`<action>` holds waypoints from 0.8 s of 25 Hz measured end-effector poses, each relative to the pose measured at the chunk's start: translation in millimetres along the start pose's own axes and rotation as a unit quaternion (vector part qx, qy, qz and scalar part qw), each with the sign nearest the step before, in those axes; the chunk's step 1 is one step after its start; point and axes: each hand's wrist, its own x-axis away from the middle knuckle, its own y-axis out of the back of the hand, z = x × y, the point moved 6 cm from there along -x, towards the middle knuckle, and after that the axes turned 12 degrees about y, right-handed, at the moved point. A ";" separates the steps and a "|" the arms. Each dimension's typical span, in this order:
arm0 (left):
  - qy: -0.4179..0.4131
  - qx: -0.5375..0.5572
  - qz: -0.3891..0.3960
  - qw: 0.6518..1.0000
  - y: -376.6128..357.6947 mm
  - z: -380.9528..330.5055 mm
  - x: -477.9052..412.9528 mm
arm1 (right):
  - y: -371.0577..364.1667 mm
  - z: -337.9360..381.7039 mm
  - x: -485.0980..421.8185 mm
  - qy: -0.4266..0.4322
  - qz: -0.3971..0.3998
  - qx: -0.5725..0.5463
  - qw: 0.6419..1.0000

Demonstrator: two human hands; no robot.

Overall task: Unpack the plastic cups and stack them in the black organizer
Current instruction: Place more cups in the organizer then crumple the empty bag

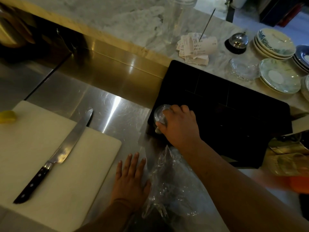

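My right hand (179,126) grips the top of a clear plastic cup stack (159,114) standing in the front left compartment of the black organizer (225,101). My left hand (131,178) lies flat and open on the steel counter, touching nothing but the edge of the crumpled clear plastic wrapper (168,185) that lies beside it under my right forearm. How many cups are in the stack is hidden by my fingers.
A white cutting board (50,164) with a long black-handled knife (55,158) lies at left, a lemon piece (7,116) at its corner. Behind the organizer are receipts on a spike (195,46), a service bell (236,41), stacked saucers (274,42) and a glass dish (244,71).
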 end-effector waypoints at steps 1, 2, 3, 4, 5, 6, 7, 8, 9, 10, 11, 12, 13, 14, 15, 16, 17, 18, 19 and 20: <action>0.004 -0.001 -0.002 1.000 -0.7 0.1 0.1 | 0.9 -0.2 2.3 0.001 -0.004 -0.010 1.000; 0.007 -0.004 -0.003 1.000 -1.3 -0.1 0.3 | 1.4 -0.8 6.8 0.004 -0.008 -0.027 1.000; 0.009 -0.007 -0.004 1.000 -1.9 -0.2 0.3 | 1.9 -1.2 13.0 0.008 -0.015 -0.049 0.999; 0.009 -0.011 -0.004 1.000 -2.6 -0.1 0.3 | 2.6 -1.9 20.5 0.013 -0.024 -0.073 0.997; 0.010 -0.015 -0.004 1.000 -3.5 0.1 0.4 | 3.3 -2.7 30.0 0.015 -0.036 -0.096 0.995; 0.012 -0.021 -0.006 1.000 -3.8 0.4 0.2 | 4.0 -4.1 40.7 0.014 -0.049 -0.115 0.992; 0.012 -0.028 -0.010 0.999 -4.0 0.3 0.4 | 3.8 -5.8 53.1 0.010 -0.059 -0.130 0.990; 0.014 -0.033 -0.014 0.999 -3.7 0.3 0.7 | 2.7 -7.7 65.7 0.005 -0.067 -0.141 0.988; 0.015 -0.036 -0.018 0.999 -2.9 0.5 1.0 | 0.0 -9.5 78.7 -0.003 -0.073 -0.151 0.986; 0.015 -0.037 -0.023 0.999 -2.2 0.3 1.6 | -3.7 -11.6 92.1 -0.013 -0.076 -0.162 0.984; 0.012 -0.039 -0.027 0.999 -1.8 -0.3 1.8 | -8.7 -13.7 104.8 -0.022 -0.075 -0.171 0.982; 0.008 -0.043 -0.032 0.999 -2.0 -1.5 2.2 | -14.9 -16.5 117.7 -0.027 -0.071 -0.175 0.982; 0.004 -0.046 -0.038 0.998 -2.3 -1.7 2.3 | -21.2 -18.6 129.2 -0.029 -0.067 -0.174 0.982; 0.002 -0.047 -0.042 0.998 -3.1 -0.7 2.2 | -27.6 -20.4 139.5 -0.029 -0.064 -0.171 0.983; 0.001 -0.046 -0.046 0.998 -4.2 0.6 2.0 | -33.9 -22.2 149.3 -0.029 -0.060 -0.169 0.983; 0.001 -0.045 -0.049 0.998 -4.9 1.3 1.6 | -39.3 -24.2 157.7 -0.032 -0.055 -0.167 0.984; 0.000 -0.044 -0.049 0.998 -5.8 1.5 2.0 | -44.3 -25.9 166.3 -0.039 -0.049 -0.166 0.984; 0.002 -0.041 -0.047 0.998 -6.3 1.2 2.3 | -48.0 -27.4 174.0 -0.049 -0.043 -0.166 0.984; 0.006 -0.038 -0.045 0.998 -6.5 0.9 2.4 | -50.7 -28.9 181.6 -0.061 -0.038 -0.167 0.983; 0.009 -0.035 -0.042 0.998 -6.2 0.5 2.9 | -52.4 -30.0 188.9 -0.073 -0.035 -0.169 0.982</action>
